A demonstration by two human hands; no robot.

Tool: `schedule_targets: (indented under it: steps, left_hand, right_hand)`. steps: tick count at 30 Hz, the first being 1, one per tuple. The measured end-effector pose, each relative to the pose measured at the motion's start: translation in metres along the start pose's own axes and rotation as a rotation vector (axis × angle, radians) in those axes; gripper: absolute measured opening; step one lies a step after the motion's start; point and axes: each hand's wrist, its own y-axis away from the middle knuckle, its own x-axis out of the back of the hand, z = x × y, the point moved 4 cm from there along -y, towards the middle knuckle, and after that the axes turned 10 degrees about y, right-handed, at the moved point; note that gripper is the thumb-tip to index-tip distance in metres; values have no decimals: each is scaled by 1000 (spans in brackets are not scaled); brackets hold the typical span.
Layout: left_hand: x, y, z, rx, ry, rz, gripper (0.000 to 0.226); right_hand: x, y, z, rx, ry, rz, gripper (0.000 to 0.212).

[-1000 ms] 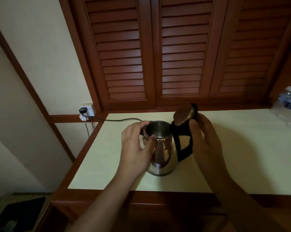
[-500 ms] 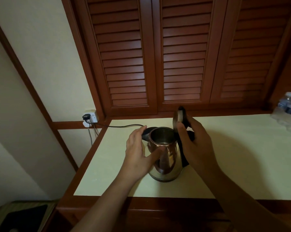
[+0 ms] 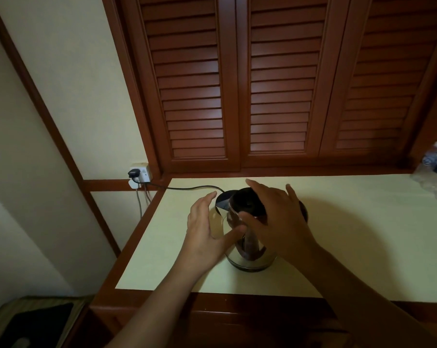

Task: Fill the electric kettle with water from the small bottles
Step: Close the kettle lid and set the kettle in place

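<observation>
My left hand (image 3: 204,229) relaxed, thumb touching kettle (image 3: 251,254); right hand (image 3: 277,222) spread flat on lid (image 3: 246,201), gripping nothing. Risk: lid down blocks pouring; hard press could skid kettle, tug cord (image 3: 187,188).

Kettle (image 3: 252,254): handle and far right side hidden behind right hand (image 3: 275,217). Lid (image 3: 247,202) half covered by fingers (image 3: 257,189); fully seated or not, cannot tell. Left hand (image 3: 202,234): palm against kettle wall or just off it, unclear. Cord (image 3: 187,188): end lost behind kettle. Bottles (image 3: 435,167) at far right corner of counter (image 3: 363,247): blurred, cut by right edge, count and labels unreadable. Both forearms cut by bottom edge. Counter's right end out of frame.
</observation>
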Motion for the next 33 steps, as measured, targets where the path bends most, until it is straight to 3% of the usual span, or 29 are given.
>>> schedule_targets:
  steps: [5,12,17,21,25,29,33]
  left_hand:
    - [3,1,-1,5,26,-7,94]
    - [-5,-19,18,-169,-92,-58,46]
    - [-17,-30,15,-266,-193,-15,35]
    - [-16,-24,16,-215,-160,-1,39]
    - [-8,-5,5,-120,-5,14,44]
    - [-10,16,-18,52,165,60,59]
    - [-31,24,-23,76,254,-125,44]
  right_hand:
    - [4,-1,9,-34,-113,19,72]
    - [5,-1,25,-74,-105,20,50]
    - [0,-3,28,-10,-66,-1,54]
    - [0,2,31,49,-90,16,53]
    - [13,11,55,-136,-274,103,42]
    - [3,24,76,-350,-525,70,35]
    - [-17,35,85,-425,-684,58,38]
